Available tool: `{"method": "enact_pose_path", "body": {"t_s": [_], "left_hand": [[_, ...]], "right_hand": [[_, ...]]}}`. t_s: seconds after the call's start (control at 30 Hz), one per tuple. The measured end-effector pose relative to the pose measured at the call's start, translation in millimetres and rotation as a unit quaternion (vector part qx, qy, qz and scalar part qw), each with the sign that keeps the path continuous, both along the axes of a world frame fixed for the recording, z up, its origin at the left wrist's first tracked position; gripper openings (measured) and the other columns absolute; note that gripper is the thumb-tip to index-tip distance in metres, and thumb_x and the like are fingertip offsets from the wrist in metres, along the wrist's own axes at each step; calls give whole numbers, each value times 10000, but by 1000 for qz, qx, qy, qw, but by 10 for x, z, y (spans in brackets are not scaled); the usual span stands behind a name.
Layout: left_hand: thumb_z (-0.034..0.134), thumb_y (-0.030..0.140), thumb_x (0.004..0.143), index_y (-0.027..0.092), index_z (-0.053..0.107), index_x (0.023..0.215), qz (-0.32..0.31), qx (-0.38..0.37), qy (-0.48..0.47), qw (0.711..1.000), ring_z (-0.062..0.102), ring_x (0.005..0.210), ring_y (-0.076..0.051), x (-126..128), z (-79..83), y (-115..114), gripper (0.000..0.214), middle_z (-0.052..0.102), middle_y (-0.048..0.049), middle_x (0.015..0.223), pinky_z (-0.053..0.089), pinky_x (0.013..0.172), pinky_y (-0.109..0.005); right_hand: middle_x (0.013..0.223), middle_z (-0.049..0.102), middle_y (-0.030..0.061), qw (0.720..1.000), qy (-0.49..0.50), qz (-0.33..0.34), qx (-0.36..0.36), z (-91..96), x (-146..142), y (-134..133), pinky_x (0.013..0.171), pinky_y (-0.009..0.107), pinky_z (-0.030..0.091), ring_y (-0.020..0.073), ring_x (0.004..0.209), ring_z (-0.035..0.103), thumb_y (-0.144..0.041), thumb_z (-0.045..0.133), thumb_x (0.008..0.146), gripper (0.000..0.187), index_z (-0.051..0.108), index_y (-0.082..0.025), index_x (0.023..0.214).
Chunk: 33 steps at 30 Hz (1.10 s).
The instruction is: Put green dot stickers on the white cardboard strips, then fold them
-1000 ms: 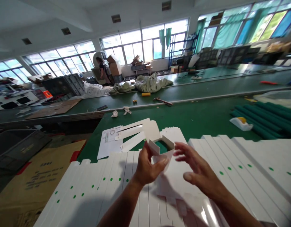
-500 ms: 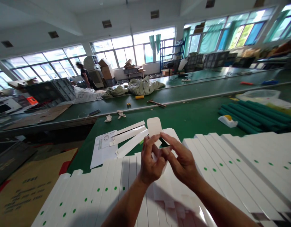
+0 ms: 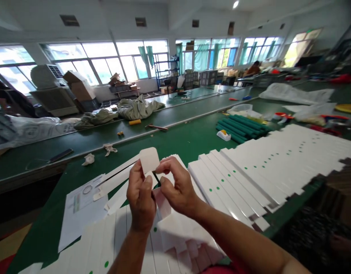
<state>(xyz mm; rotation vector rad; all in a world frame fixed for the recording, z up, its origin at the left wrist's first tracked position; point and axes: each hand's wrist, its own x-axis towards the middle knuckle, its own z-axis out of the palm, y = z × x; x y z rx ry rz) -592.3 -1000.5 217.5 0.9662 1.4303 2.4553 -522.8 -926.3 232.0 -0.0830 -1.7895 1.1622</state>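
Note:
Between my hands is a white carton box (image 3: 163, 203), its rounded end flap (image 3: 149, 160) standing up and a dark opening showing below. My left hand (image 3: 141, 198) is closed around its left side, fingers behind the flap and thumb in front. On the right edge of the opening, my right hand (image 3: 177, 186) grips the box with bent fingers and thumb. Much of the box is hidden behind the hands. Under my forearms lie several long white boxes (image 3: 130, 236) side by side, some with green dot stickers. More dotted white boxes (image 3: 238, 179) stretch off to the right.
A printed sheet (image 3: 75, 213) lies at left beside flat white strips. Farther back are crumpled paper (image 3: 89, 159), a tape dispenser (image 3: 223, 135) and dark green rolls (image 3: 241, 127). Grey-green cloth (image 3: 139, 108) lies on the conveyor. A person (image 3: 12, 99) stands at far left.
My view has swung to the right. My left hand has shifted up behind the flap, and my right fingers have moved off the flap's base to the opening's right edge.

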Motion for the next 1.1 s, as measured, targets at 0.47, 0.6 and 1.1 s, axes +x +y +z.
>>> {"method": "enact_pose_path", "body": {"t_s": [0.47, 0.6, 1.1], "left_hand": [[424, 354, 932, 165, 618, 935, 155, -42, 284, 945, 561, 1015, -229, -109, -32, -113, 271, 574, -96, 1006, 468, 900, -395], [482, 249, 918, 152, 543, 1224, 147, -118, 432, 882, 576, 1102, -233, -266, 64, -316, 326, 614, -144, 1155, 496, 927, -402], [489, 170, 933, 140, 582, 1239, 117, -243, 567, 778, 649, 998, -178, -400, 497, -577, 322, 685, -117, 1075, 557, 868, -323]], "right_hand": [[979, 661, 71, 951, 156, 160, -216, -106, -203, -23, 905, 365, 443, 235, 1005, 584, -182, 428, 851, 313, 740, -193, 876], [1284, 589, 87, 961, 72, 212, -160, -199, -112, 5, 1034, 409, 404, 266, 1227, 504, -210, 472, 829, 431, 604, -196, 1240], [1425, 465, 201, 990, -72, 25, 119, -356, -187, -121, 1014, 487, 464, 300, 1265, 518, -239, 552, 841, 687, 230, -181, 1446]]}}
